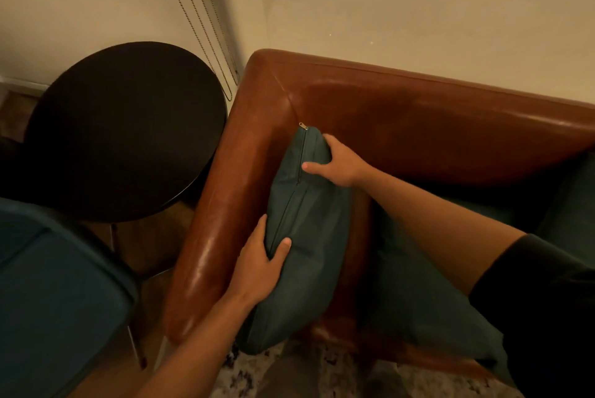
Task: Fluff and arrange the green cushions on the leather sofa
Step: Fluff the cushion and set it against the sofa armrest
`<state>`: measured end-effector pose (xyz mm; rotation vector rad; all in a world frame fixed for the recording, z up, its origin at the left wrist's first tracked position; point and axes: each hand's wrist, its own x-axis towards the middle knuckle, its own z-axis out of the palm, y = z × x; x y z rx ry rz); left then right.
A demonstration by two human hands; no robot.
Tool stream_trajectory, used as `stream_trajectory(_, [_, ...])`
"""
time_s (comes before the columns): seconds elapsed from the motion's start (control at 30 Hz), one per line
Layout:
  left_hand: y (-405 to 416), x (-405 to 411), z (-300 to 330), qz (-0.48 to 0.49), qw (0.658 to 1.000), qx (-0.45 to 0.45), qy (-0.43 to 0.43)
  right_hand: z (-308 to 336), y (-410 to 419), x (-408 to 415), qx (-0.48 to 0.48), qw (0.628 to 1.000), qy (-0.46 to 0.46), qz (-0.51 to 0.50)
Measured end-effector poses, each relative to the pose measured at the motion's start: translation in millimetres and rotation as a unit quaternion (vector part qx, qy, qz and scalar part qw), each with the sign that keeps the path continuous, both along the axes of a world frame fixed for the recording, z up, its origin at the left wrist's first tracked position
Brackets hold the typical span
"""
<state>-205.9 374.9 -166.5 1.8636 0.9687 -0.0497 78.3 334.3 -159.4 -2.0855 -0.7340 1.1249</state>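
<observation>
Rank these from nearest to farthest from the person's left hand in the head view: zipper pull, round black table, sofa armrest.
From the left hand:
1. Sofa armrest, right beside it on the left.
2. Zipper pull, up at the green cushion's far corner.
3. Round black table, beyond the armrest, far left.

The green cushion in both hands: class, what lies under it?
Under the green cushion, brown leather sofa shows at its edges; the seat directly beneath is covered.

The right hand's fingers are hidden behind the green cushion [302, 236], a second cushion [418, 285] lies partly under the arm, and the frame cuts off the sofa [418, 114].
</observation>
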Motion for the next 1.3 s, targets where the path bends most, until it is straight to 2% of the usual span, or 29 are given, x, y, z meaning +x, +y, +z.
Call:
stream_trajectory(0.13, [-7,-1,-7,-0.006,1.000,-0.001,-0.008,8,17,8,0.034,0.999,-0.013,-0.005])
stream_trajectory(0.3, [-10,-9,-13,-0.006,1.000,0.019,0.016,6,29,19,0.018,0.990,-0.140,0.018])
stream_trajectory(0.5, [-7,-9,-9,-0.003,0.999,0.017,0.032,12,36,24,-0.013,0.978,-0.200,0.066])
stream_trajectory(0.67, [-2,-12,-4,-0.007,0.999,0.000,0.043,14,35,20,-0.032,0.976,-0.199,0.081])
stream_trajectory(0.8, [-8,-41,4,-0.010,0.999,0.015,0.039,27,31,33,-0.007,0.977,-0.150,0.152])
stream_trajectory(0.9, [-26,-68,17,0.020,0.994,0.040,0.099,39,29,38,-0.002,0.954,-0.152,0.259])
stream_trajectory(0.97, [-40,-82,23,0.064,0.985,0.020,0.157,43,31,37,-0.039,0.917,-0.186,0.351])
stream_trajectory(1.03, [-50,-92,20,0.087,0.982,0.015,0.166,45,34,38,-0.085,0.875,-0.234,0.416])
stream_trajectory(1.17, [-56,-94,11,0.078,0.987,0.073,0.118,45,36,35,-0.081,0.827,-0.341,0.439])
stream_trajectory(1.3, [-58,-93,4,0.066,0.986,0.118,0.098,45,32,29,-0.040,0.840,-0.365,0.401])
